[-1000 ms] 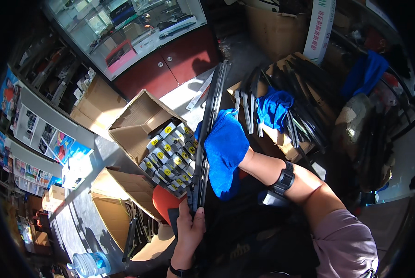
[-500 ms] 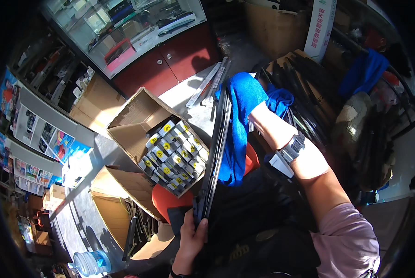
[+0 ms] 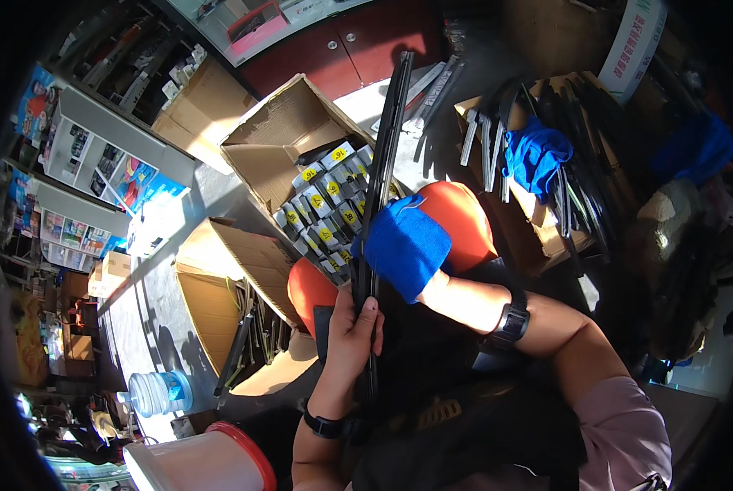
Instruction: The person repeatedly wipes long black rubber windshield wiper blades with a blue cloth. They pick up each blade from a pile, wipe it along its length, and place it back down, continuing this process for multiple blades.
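Observation:
A long black wiper blade [image 3: 395,106] stands slanted in front of me, its far tip over the floor near the red cabinet. My left hand [image 3: 354,327] is closed around its lower part, thumb on the near side, and the blade's end runs on below the fist. Just above, a blue cloth [image 3: 407,250] lies against the blade. My right hand [image 3: 437,290] is inside the cloth and presses it to the blade; its fingers are hidden under the fabric.
Behind the blade stands an open carton [image 3: 260,151] of labelled packages. Another carton [image 3: 202,303] at the left holds dark strips. At the right, a carton [image 3: 550,245] carries several wiper blades and a second blue cloth [image 3: 538,155]. A water jug [image 3: 160,393] and white bucket [image 3: 202,462] stand lower left.
My right hand and the cloth have come down the blade from near its far end, close to my left hand. My left hand now grips above the blade's near end. The view has shifted.

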A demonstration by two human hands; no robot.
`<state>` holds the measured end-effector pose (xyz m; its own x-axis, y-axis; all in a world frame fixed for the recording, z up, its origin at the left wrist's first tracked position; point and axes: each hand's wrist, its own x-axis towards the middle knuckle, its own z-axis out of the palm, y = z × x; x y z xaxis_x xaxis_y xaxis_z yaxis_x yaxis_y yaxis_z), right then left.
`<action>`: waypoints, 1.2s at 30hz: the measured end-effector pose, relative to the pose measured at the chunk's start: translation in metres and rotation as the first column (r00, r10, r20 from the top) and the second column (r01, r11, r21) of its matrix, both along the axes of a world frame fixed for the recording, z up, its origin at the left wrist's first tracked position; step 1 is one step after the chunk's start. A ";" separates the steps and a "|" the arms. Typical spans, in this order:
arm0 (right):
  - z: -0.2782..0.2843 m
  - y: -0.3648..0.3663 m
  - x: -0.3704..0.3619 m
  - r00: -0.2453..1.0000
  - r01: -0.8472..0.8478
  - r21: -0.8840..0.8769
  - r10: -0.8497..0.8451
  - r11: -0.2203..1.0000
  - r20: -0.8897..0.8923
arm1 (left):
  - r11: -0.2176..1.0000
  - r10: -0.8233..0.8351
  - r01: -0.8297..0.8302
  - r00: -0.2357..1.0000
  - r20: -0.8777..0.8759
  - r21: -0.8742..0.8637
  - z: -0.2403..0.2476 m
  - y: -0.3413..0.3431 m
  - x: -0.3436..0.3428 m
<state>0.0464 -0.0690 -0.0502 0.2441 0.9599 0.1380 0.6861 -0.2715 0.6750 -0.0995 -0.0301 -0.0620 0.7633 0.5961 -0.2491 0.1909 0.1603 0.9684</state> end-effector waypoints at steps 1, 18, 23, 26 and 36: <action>-0.007 0.004 -0.007 0.984 0.049 0.043 -0.056 0.998 0.167 | 0.998 -0.003 0.002 1.000 0.015 0.066 -0.001 0.002 0.002; -0.022 -0.037 0.026 -0.848 0.472 0.161 0.496 0.867 -0.184 | 0.893 0.067 0.132 0.906 0.418 -0.430 0.016 0.055 -0.012; 0.054 -0.048 0.068 -0.794 0.470 0.285 0.259 0.835 0.550 | 0.899 0.066 0.140 0.894 0.444 -0.416 0.025 0.057 -0.010; 0.070 -0.037 0.135 -0.858 0.482 0.726 0.431 0.491 0.278 | 0.886 0.100 0.132 0.881 0.462 -0.444 0.020 0.057 -0.012; 0.060 -0.071 0.106 -0.760 0.624 0.420 0.636 0.659 0.132 | 0.828 0.106 0.228 0.834 0.542 -0.512 0.022 0.067 0.007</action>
<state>0.1522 -0.1405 0.0101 0.4383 0.8430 0.3117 -0.5691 0.5287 -0.6298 -0.0929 0.0366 -0.0397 0.8975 0.4373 -0.0577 -0.2914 0.6860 0.6667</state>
